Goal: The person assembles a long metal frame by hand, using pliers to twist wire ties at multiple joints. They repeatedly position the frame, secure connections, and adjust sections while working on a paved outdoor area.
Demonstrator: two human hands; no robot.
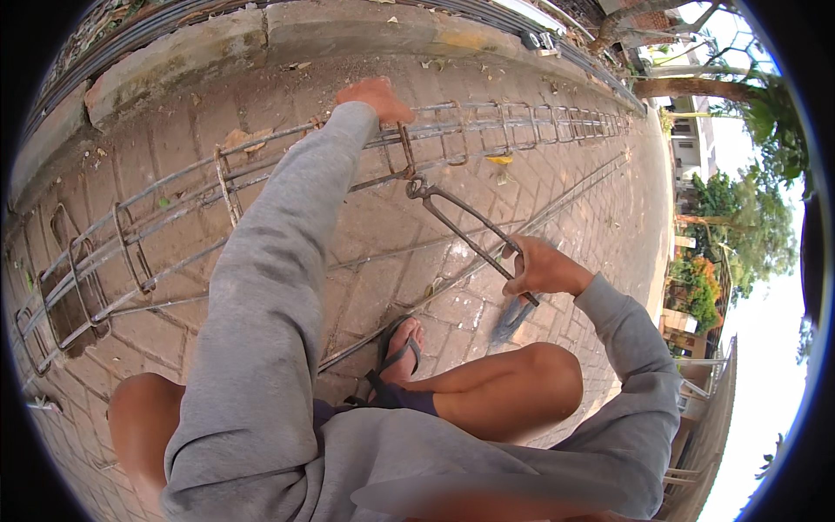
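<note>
**Head view: pincers biting at a rebar cage tie**

Gripping the long-handled pincers (465,230) in the closed right hand (541,268), with the jaws meeting a stirrup of the rebar cage (174,222). Pressing down on the cage's top bar with the left hand (376,97), fingers curled over it. Lying lengthwise across the brick paving (383,261), beside a concrete kerb (226,43). Crouching, sandalled foot (398,352) planted just below the cage.

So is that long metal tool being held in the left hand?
No, the right hand grips the handles of the pincers, while the left hand rests on the steel rod cage.
</note>
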